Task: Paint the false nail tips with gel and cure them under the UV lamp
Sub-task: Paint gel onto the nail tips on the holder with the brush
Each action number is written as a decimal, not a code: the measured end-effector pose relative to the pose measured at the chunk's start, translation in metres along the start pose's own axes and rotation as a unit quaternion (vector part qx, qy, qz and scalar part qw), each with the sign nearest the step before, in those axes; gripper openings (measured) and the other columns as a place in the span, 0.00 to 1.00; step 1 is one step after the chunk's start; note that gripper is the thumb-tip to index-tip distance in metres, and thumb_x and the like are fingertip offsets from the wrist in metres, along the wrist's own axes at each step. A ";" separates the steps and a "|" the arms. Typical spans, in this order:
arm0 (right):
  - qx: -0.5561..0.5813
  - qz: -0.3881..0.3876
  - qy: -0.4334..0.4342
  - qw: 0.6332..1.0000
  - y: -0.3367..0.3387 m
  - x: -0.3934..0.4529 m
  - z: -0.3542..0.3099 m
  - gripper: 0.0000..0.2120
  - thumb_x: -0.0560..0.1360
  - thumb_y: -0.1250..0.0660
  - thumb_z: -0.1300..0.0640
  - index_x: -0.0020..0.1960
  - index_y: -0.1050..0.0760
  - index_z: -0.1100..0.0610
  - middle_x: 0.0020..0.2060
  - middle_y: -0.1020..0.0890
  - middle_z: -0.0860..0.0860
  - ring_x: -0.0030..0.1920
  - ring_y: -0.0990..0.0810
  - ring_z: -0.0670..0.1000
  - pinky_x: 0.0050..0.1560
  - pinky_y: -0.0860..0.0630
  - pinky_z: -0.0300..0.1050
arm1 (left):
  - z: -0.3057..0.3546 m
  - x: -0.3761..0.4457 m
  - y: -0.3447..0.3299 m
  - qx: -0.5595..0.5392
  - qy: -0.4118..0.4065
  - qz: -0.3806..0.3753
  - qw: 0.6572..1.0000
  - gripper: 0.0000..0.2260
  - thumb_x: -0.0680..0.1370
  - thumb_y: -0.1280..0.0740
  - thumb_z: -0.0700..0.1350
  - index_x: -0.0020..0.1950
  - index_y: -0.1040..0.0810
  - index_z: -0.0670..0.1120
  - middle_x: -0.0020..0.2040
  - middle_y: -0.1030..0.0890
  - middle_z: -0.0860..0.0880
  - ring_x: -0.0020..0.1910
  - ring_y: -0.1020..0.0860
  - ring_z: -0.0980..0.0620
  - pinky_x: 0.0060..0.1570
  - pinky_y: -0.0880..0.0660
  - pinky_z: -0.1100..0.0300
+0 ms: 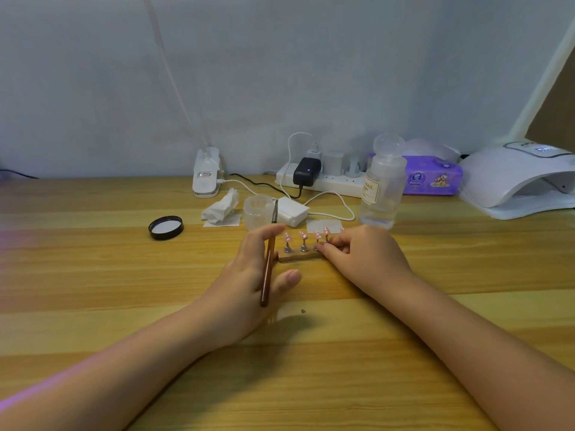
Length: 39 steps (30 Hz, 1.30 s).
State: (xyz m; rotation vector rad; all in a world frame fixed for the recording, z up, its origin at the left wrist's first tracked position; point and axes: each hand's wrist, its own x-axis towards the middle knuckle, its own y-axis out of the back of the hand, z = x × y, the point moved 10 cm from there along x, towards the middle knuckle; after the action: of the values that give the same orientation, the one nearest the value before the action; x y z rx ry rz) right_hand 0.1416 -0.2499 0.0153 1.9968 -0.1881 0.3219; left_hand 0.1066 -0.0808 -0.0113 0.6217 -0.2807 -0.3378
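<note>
Left hand [249, 275] holds brush [268, 269] across its fingers, at the holder's [298, 256] left end. Right hand [364, 253] pinches a stand at the holder's right end, hiding it. Pink tips [303, 235] sit upright mid-table [124, 306]. Cup [258, 211], tissue [221, 206], lid [165, 227] and bottle [381, 188] behind; lamp [522, 178] at the far right edge.

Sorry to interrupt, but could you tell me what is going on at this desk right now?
A person is working on false nail tips standing on small pegs in a wooden holder. The left hand holds a brush, its tip raised away from the nails. The right hand has its fingers at the holder's right end, by the pegs there. The UV lamp sits at the far right of the table, with nothing visible inside it.
</note>
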 end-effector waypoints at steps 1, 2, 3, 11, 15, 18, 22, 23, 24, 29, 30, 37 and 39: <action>-0.002 0.000 0.000 1.000 0.000 0.000 0.000 0.18 0.75 0.36 0.42 0.43 0.17 0.56 0.31 0.20 0.52 0.37 0.22 0.52 0.37 0.27 0.48 | 0.000 0.000 -0.001 0.001 -0.002 -0.004 1.000 0.29 0.71 0.40 0.70 0.68 0.47 0.69 0.70 0.32 0.56 0.72 0.33 0.55 0.71 0.34 0.46; -0.004 0.001 -0.001 1.000 0.000 0.000 -0.001 0.18 0.75 0.36 0.42 0.43 0.17 0.56 0.31 0.20 0.53 0.37 0.23 0.52 0.37 0.27 0.48 | 0.001 0.000 -0.001 0.000 -0.004 -0.007 1.000 0.30 0.70 0.40 0.70 0.69 0.46 0.69 0.70 0.33 0.57 0.72 0.33 0.57 0.71 0.34 0.47; -0.007 0.001 -0.003 1.000 0.000 0.000 -0.001 0.18 0.75 0.36 0.42 0.42 0.18 0.56 0.31 0.20 0.52 0.37 0.23 0.52 0.36 0.27 0.48 | 0.002 -0.001 -0.001 -0.005 -0.005 -0.009 1.000 0.31 0.69 0.40 0.70 0.68 0.46 0.69 0.70 0.33 0.58 0.71 0.33 0.58 0.71 0.34 0.48; -0.006 0.017 -0.015 1.000 0.002 -0.002 -0.002 0.20 0.74 0.36 0.40 0.40 0.19 0.57 0.31 0.20 0.52 0.37 0.23 0.52 0.36 0.26 0.48 | 0.003 -0.003 0.001 -0.021 -0.016 -0.001 1.000 0.33 0.64 0.40 0.79 0.65 0.45 0.72 0.69 0.35 0.65 0.70 0.32 0.62 0.70 0.31 0.49; 0.005 0.018 -0.008 1.000 0.001 -0.003 -0.002 0.19 0.74 0.35 0.40 0.39 0.19 0.57 0.30 0.21 0.51 0.36 0.23 0.52 0.35 0.28 0.47 | 0.002 -0.003 0.001 -0.031 -0.012 0.001 0.999 0.35 0.63 0.41 0.79 0.66 0.44 0.71 0.68 0.35 0.67 0.70 0.32 0.62 0.69 0.31 0.48; 0.037 0.019 0.005 0.999 0.004 -0.002 0.001 0.15 0.75 0.34 0.46 0.42 0.17 0.57 0.29 0.21 0.51 0.35 0.24 0.51 0.34 0.31 0.44 | 0.003 -0.004 0.001 -0.024 -0.011 -0.001 1.000 0.35 0.64 0.41 0.79 0.67 0.45 0.71 0.70 0.33 0.61 0.71 0.33 0.62 0.69 0.31 0.47; 0.044 -0.001 0.023 0.999 0.004 0.001 0.002 0.14 0.77 0.35 0.50 0.43 0.17 0.58 0.30 0.21 0.52 0.34 0.25 0.51 0.33 0.34 0.43 | 0.005 -0.006 0.001 -0.004 -0.010 -0.005 1.000 0.34 0.65 0.41 0.78 0.67 0.45 0.71 0.71 0.31 0.56 0.72 0.33 0.59 0.69 0.31 0.46; 0.044 -0.007 0.027 0.999 0.003 0.001 0.002 0.14 0.77 0.35 0.50 0.43 0.17 0.58 0.30 0.20 0.52 0.33 0.25 0.50 0.33 0.33 0.43 | 0.006 -0.007 0.001 -0.002 -0.008 -0.005 1.000 0.33 0.66 0.41 0.77 0.67 0.45 0.71 0.71 0.31 0.56 0.72 0.33 0.58 0.68 0.30 0.46; 0.045 -0.010 0.031 0.998 0.003 0.001 0.001 0.13 0.77 0.35 0.50 0.43 0.17 0.58 0.29 0.21 0.51 0.33 0.25 0.50 0.33 0.33 0.43 | 0.007 -0.007 0.001 0.000 -0.007 -0.005 1.000 0.32 0.67 0.41 0.76 0.67 0.46 0.71 0.71 0.31 0.56 0.72 0.33 0.58 0.68 0.30 0.46; 0.048 0.006 0.032 0.998 0.005 -0.003 -0.001 0.11 0.75 0.33 0.49 0.42 0.16 0.56 0.28 0.22 0.47 0.32 0.26 0.47 0.33 0.32 0.41 | 0.012 -0.010 0.005 0.005 -0.013 0.014 1.000 0.29 0.69 0.42 0.74 0.67 0.45 0.70 0.69 0.31 0.58 0.69 0.31 0.61 0.67 0.30 0.46; 0.048 0.016 0.027 0.998 0.006 -0.004 -0.001 0.11 0.74 0.32 0.49 0.43 0.16 0.55 0.28 0.22 0.46 0.33 0.25 0.48 0.33 0.32 0.41 | 0.013 -0.011 0.005 0.004 -0.015 0.017 1.000 0.29 0.69 0.42 0.74 0.67 0.45 0.69 0.69 0.31 0.58 0.68 0.31 0.62 0.67 0.30 0.46; 0.047 0.038 0.027 0.998 0.007 -0.007 -0.003 0.11 0.75 0.33 0.47 0.46 0.16 0.53 0.32 0.19 0.49 0.37 0.23 0.50 0.36 0.29 0.44 | 0.016 -0.011 0.005 0.020 -0.017 0.017 1.000 0.30 0.66 0.44 0.74 0.66 0.45 0.70 0.67 0.30 0.59 0.67 0.31 0.64 0.67 0.29 0.49; 0.047 0.036 0.027 0.998 0.008 -0.008 -0.004 0.10 0.75 0.33 0.48 0.46 0.16 0.52 0.33 0.19 0.49 0.37 0.23 0.50 0.36 0.29 0.45 | 0.016 -0.011 0.005 0.024 -0.017 0.020 0.999 0.29 0.67 0.43 0.73 0.66 0.45 0.70 0.67 0.30 0.60 0.67 0.31 0.65 0.67 0.29 0.49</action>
State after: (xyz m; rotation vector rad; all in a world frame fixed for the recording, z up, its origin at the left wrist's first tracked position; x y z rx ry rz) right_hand 0.1314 -0.2494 0.0212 2.0750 -0.2139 0.4386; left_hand 0.0925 -0.0805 0.0024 0.6576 -0.3343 -0.3050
